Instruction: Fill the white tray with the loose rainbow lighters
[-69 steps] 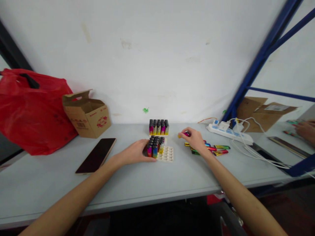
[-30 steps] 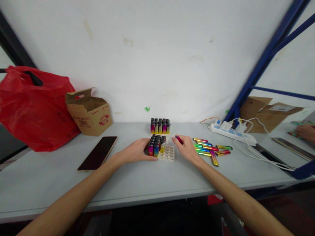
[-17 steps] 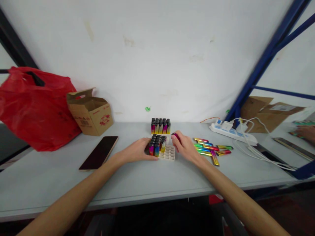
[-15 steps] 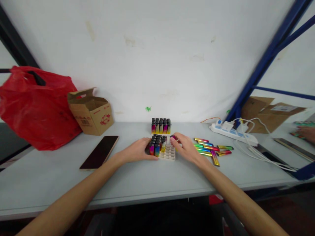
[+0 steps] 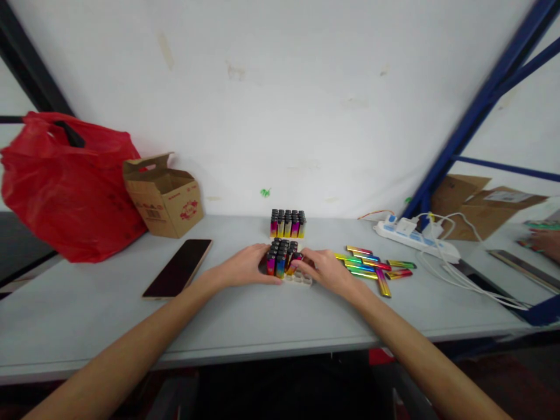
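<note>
A pale tray (image 5: 301, 280) with round-edged slots sits on the table in front of me. Several upright lighters (image 5: 279, 265) with black tops and shiny coloured bodies fill its left part. My left hand (image 5: 245, 266) is curved round the tray's left side, thumb along the front. Between the thumb and fingers of my right hand (image 5: 327, 269) is a lighter (image 5: 294, 263), held over the slots beside the standing ones; its lower end is partly hidden. Loose lighter sleeves or bodies (image 5: 365, 266) in metallic colours lie to the right.
Behind the tray stands another block of upright lighters (image 5: 287, 224). On the left are a phone (image 5: 179, 268), a cardboard box (image 5: 168, 201) and a red bag (image 5: 74, 192). To the right are a power strip (image 5: 415, 240) with cables and another person's hand (image 5: 546, 242).
My right hand has moved left and slightly towards me with the lighter, from the tray's back right to beside the standing lighters. My left hand stays at the tray.
</note>
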### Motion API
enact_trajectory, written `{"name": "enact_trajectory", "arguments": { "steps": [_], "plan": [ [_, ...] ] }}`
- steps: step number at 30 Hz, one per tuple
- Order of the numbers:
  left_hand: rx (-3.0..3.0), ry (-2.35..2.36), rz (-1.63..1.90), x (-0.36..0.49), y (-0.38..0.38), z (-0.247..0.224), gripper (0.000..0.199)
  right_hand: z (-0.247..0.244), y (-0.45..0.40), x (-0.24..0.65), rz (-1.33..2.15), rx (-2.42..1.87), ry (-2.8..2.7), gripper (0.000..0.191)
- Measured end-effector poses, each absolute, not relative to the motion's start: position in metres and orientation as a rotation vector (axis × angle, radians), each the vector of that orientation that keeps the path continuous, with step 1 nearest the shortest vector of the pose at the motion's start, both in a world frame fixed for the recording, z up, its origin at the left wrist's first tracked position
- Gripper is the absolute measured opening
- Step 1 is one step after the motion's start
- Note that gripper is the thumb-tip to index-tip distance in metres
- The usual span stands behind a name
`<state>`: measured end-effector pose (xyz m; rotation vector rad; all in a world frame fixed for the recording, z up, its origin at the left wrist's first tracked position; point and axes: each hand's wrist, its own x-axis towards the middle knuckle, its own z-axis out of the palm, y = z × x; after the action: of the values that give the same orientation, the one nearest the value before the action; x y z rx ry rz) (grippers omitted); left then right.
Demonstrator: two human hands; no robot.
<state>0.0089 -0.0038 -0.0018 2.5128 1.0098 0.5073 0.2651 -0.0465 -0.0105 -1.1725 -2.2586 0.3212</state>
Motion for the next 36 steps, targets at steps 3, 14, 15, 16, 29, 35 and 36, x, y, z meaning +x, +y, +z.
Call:
{"name": "enact_trajectory", "arguments": {
  "steps": [3, 14, 15, 16, 29, 35, 36],
  "plan": [
    [2.513, 1.017, 0.503, 0.008, -0.003, -0.003, 0.072, -0.013, -0.047, 0.260, 0.203, -1.222, -2.292, 0.034],
    [2.489, 1.087, 0.479, 0.008, -0.003, -0.001, 0.076, 0.005, -0.028, 0.366, 0.032, -1.431, -2.199, 0.025],
    [2.492, 1.092, 0.477, 0.008, -0.003, -0.002, 0.075, 0.003, -0.026, 0.384, -0.004, -1.518, -2.187, 0.024],
    [2.494, 1.094, 0.475, 0.008, -0.003, -0.002, 0.075, 0.000, -0.024, 0.401, -0.037, -1.610, -2.169, 0.025],
    [2.508, 1.087, 0.445, 0.009, -0.005, 0.001, 0.076, -0.007, -0.015, 0.429, 0.181, -1.560, -1.965, 0.022],
    [2.510, 1.073, 0.454, 0.008, -0.004, 0.000, 0.079, 0.023, -0.005, 0.376, 0.706, -1.188, -1.459, 0.038],
    [2.513, 1.067, 0.458, 0.008, -0.004, 0.000, 0.079, 0.027, -0.002, 0.365, 0.788, -1.104, -1.370, 0.037]
  ]
}}
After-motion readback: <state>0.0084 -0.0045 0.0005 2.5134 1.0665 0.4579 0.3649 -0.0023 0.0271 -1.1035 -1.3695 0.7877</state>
